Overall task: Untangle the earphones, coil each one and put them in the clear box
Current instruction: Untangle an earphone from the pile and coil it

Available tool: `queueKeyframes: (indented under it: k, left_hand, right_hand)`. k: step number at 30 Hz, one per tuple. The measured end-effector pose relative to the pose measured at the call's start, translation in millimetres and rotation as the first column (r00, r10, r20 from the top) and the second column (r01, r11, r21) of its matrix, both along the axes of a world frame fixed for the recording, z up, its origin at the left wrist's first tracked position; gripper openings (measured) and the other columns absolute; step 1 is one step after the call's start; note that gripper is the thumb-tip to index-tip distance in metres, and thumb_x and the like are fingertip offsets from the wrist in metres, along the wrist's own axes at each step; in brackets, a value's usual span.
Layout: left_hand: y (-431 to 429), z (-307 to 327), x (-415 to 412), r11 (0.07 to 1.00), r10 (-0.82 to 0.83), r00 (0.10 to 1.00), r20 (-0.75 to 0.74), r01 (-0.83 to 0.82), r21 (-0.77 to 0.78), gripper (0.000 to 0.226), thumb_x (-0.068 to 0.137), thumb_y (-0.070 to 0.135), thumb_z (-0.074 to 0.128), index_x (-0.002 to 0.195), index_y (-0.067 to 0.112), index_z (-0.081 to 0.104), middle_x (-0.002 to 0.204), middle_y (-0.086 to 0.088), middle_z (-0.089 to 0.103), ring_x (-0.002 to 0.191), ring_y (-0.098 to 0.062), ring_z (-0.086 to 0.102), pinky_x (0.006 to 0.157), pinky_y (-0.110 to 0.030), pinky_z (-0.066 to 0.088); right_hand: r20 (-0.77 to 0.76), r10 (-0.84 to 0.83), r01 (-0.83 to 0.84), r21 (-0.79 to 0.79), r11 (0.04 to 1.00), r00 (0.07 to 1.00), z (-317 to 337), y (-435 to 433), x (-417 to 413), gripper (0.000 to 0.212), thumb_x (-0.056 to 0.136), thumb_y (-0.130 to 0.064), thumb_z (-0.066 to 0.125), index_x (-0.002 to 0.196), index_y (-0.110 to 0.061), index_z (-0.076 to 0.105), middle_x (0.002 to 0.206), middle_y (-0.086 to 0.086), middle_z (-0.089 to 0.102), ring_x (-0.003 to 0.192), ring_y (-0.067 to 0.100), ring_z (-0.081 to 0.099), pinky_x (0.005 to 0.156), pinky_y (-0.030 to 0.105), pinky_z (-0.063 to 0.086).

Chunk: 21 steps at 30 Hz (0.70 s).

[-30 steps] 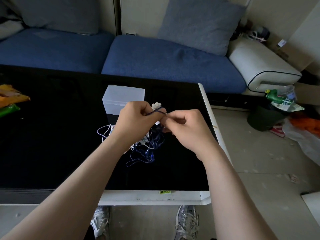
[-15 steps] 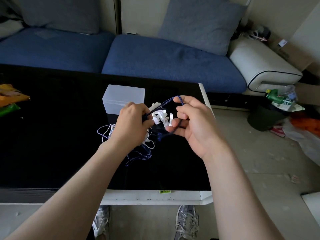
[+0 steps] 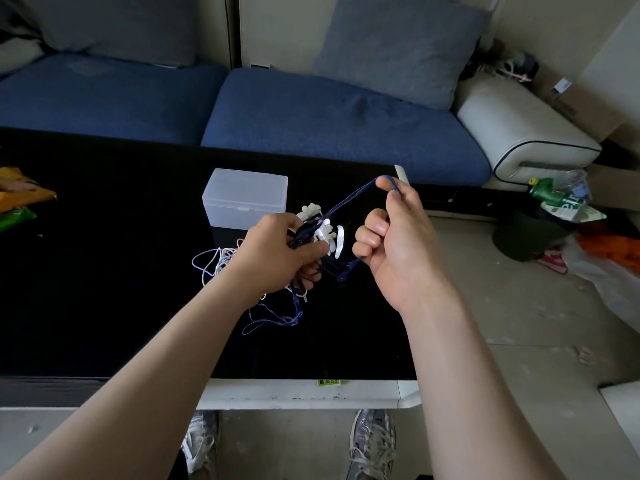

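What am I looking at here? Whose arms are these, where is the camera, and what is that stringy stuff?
There is no machine here. These are a person's bare arms, filmed by one wide camera worn on the head and looking down, which is why shoes show at the bottom. The left hand grips a tangle of earphones, white buds and thin cords, just above a black table. The right hand pinches a blue cord and holds a loop of it stretched away from the tangle. More white cord trails on the table. Behind the hands stands the clear box, lid shut, where the earphones should end up. Beyond it is a blue sofa.
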<state>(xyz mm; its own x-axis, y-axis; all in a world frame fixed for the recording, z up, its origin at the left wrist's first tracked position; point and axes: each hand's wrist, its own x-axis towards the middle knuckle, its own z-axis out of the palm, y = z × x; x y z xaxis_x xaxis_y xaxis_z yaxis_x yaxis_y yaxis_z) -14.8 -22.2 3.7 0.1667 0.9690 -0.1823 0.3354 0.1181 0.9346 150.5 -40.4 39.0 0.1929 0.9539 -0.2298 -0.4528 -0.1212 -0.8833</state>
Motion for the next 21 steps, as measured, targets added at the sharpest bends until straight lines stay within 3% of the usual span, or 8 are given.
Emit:
queueKeyframes:
  k: [3,6,10,13,15,17,19,21]
  left_hand:
    - [-0.4,-4.6,1.3,0.994,-0.060,0.995,0.082,0.067,-0.089,0.023,0.096,0.005,0.075,0.105,-0.001,0.055,0.083,-0.020,0.078,0.077,-0.035,0.079,0.075,-0.050,0.067]
    - [-2.9,-4.1,6.9,0.983,-0.069,0.992,0.105,0.086,-0.162,0.015,0.101,0.003,0.067,0.109,-0.002,0.056,0.086,-0.023,0.077,0.080,-0.037,0.079,0.074,-0.049,0.067]
    - [-6.1,7.9,17.2,0.919,-0.030,0.968,0.251,0.126,-0.374,0.020,0.107,0.011,0.057,0.118,-0.005,0.063,0.101,-0.025,0.076,0.084,-0.035,0.079,0.068,-0.042,0.065]
    - [-7.5,17.3,20.1,0.841,0.019,0.910,0.414,0.210,-0.499,0.029,0.106,0.018,0.049,0.106,-0.001,0.070,0.090,-0.018,0.076,0.087,-0.035,0.079,0.070,-0.041,0.066]
    - [-8.4,20.3,20.3,0.832,0.001,0.888,0.460,0.254,-0.493,0.031,0.106,0.024,0.051,0.101,0.003,0.073,0.087,-0.015,0.077,0.084,-0.030,0.078,0.072,-0.038,0.067]
    - [-8.3,18.3,20.7,0.863,-0.018,0.879,0.476,0.254,-0.437,0.027,0.105,0.025,0.062,0.112,0.001,0.073,0.091,-0.014,0.078,0.083,-0.026,0.078,0.070,-0.035,0.066]
    - [-7.9,13.8,20.6,0.888,-0.029,0.883,0.468,0.239,-0.394,0.031,0.101,0.020,0.069,0.121,-0.003,0.070,0.098,-0.017,0.078,0.081,-0.022,0.078,0.068,-0.031,0.064]
    - [-7.0,9.1,19.8,0.908,-0.012,0.909,0.416,0.184,-0.376,0.023,0.102,0.013,0.068,0.114,-0.006,0.068,0.099,-0.021,0.078,0.082,-0.025,0.079,0.070,-0.033,0.065]
  right_hand:
    - [-0.182,0.015,-0.009,0.039,0.999,0.983,3.0,-0.9,0.2,0.034,0.117,-0.024,0.033,0.129,-0.041,0.061,0.064,-0.005,0.030,0.055,0.009,0.022,0.043,0.020,0.025]
    - [-0.309,0.021,0.000,0.067,0.998,0.951,3.9,-2.1,-0.7,0.038,0.116,-0.020,0.035,0.132,-0.045,0.060,0.066,-0.005,0.033,0.055,0.009,0.022,0.041,0.018,0.024]
    - [-0.349,0.057,-0.025,0.096,0.995,0.936,3.2,-2.6,-2.1,0.041,0.116,-0.022,0.035,0.140,-0.046,0.057,0.067,-0.005,0.033,0.051,0.007,0.021,0.038,0.017,0.022]
    - [-0.329,0.072,-0.036,0.114,0.993,0.942,4.3,-3.5,0.5,0.043,0.116,-0.025,0.035,0.144,-0.049,0.057,0.067,-0.007,0.027,0.049,0.007,0.019,0.037,0.018,0.021]
    - [-0.301,0.077,-0.037,0.137,0.990,0.951,5.0,-5.1,1.7,0.044,0.114,-0.023,0.035,0.145,-0.046,0.057,0.065,-0.007,0.022,0.048,0.008,0.017,0.037,0.019,0.020]
    - [-0.280,0.064,-0.021,0.153,0.988,0.958,4.4,-5.9,2.9,0.047,0.112,-0.018,0.037,0.146,-0.043,0.058,0.065,-0.006,0.020,0.049,0.009,0.016,0.040,0.021,0.018]
    - [-0.288,0.031,0.015,0.157,0.988,0.957,3.4,-5.1,4.3,0.050,0.109,-0.014,0.037,0.145,-0.040,0.060,0.065,-0.006,0.018,0.049,0.010,0.015,0.041,0.022,0.016]
    - [-0.307,-0.007,0.057,0.155,0.986,0.952,2.6,-3.5,6.0,0.050,0.108,-0.013,0.037,0.143,-0.037,0.063,0.066,-0.006,0.017,0.049,0.010,0.014,0.042,0.023,0.015]
